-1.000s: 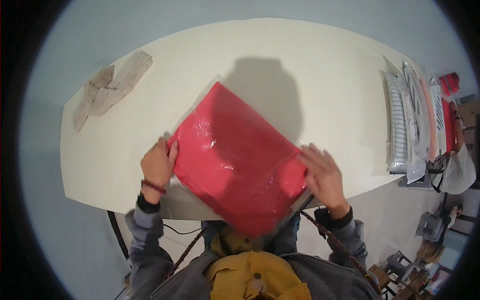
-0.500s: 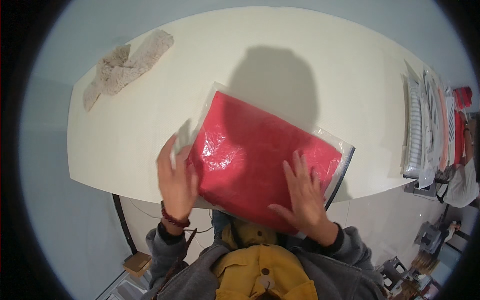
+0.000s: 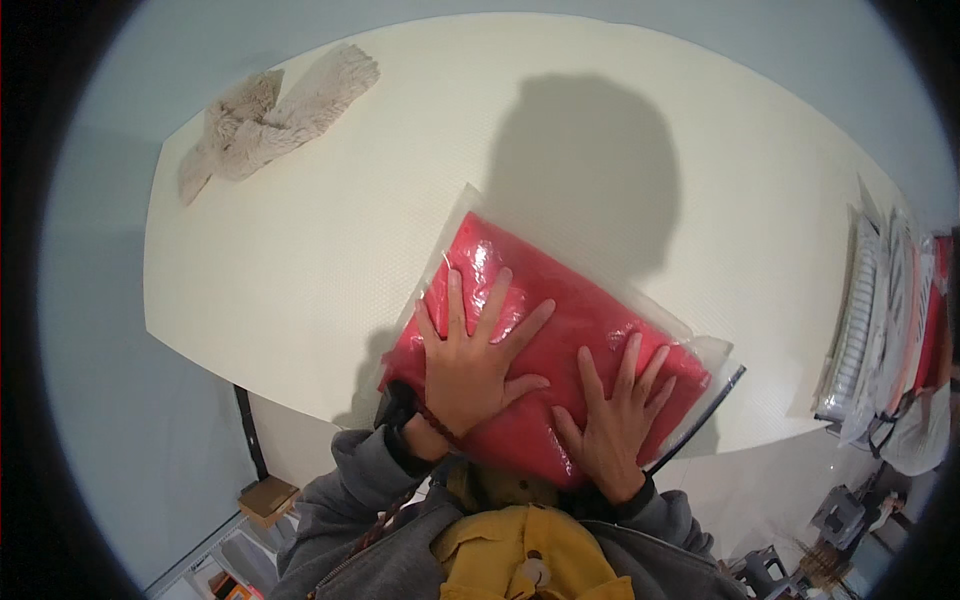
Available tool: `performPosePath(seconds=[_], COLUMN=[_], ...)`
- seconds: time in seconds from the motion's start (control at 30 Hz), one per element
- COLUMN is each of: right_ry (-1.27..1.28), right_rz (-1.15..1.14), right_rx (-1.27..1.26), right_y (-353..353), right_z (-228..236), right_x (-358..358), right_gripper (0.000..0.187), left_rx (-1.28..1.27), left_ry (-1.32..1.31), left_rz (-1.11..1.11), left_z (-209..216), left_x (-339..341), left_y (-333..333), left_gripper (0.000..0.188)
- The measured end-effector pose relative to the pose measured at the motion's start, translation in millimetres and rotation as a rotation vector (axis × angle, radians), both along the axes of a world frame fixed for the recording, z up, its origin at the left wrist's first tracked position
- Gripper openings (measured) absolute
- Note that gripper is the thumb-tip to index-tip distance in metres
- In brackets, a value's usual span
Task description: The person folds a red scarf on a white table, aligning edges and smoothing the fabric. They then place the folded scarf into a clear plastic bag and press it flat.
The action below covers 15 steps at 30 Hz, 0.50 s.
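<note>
A clear plastic bag with folded red cloth (image 3: pixel 560 290) inside lies slantwise at the table's near edge, its near corner reaching over that edge toward my body. A dark strip (image 3: pixel 700 420) runs along the bag's right end. My left hand (image 3: pixel 472 365) rests on the left part of the bag, palm down with fingers spread wide. On the right part, my right hand (image 3: pixel 615 420) lies flat too, its fingers apart. Both palms touch the plastic, and neither hand grips anything.
The bag lies on a white table (image 3: pixel 300 270). A fluffy beige piece (image 3: pixel 270 125) sits at the far left. Several bagged, folded items (image 3: pixel 880 320) stand in a row along the right edge. A brown cardboard box (image 3: pixel 268 502) is below, at the lower left.
My left hand has moved right from beside the bag onto its top. My right hand has pressed flat, fingers spreading. The bag sits slightly further right and nearer in the view, which has shifted.
</note>
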State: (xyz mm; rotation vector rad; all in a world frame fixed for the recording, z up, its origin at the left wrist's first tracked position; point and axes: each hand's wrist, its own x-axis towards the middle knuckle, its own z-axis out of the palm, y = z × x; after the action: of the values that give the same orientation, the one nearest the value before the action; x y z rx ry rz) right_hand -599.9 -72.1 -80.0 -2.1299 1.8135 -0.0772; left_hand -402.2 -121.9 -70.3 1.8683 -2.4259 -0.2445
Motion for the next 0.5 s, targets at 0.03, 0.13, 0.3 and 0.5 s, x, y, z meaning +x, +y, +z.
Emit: performPosePath(seconds=[0.03, 0.13, 0.3, 0.5], right_ry=[0.022, 0.008, 0.016, 0.039], right_rz=[-0.003, -0.002, 0.004, 0.037], right_rx=[0.007, 0.025, 0.066, 0.065], right_y=[0.1, 0.1, -2.2, -4.3], right_z=[-0.7, -2.4, -6.7, -10.3], right_x=[0.6, 2.2, 4.0, 3.9], right_gripper=[0.075, 0.073, 0.074, 0.072], left_rx=[0.015, 0.045, 0.132, 0.139], left_ry=[-0.009, -0.03, -0.048, -0.081], left_rz=[-0.004, 0.003, 0.021, 0.003], left_z=[-2.0, -5.0, -6.2, -8.7], left_x=[0.5, 1.7, 2.3, 0.6], left_y=[-0.3, -2.8, -6.6, -9.3], left_gripper=[0.084, 0.078, 0.077, 0.072])
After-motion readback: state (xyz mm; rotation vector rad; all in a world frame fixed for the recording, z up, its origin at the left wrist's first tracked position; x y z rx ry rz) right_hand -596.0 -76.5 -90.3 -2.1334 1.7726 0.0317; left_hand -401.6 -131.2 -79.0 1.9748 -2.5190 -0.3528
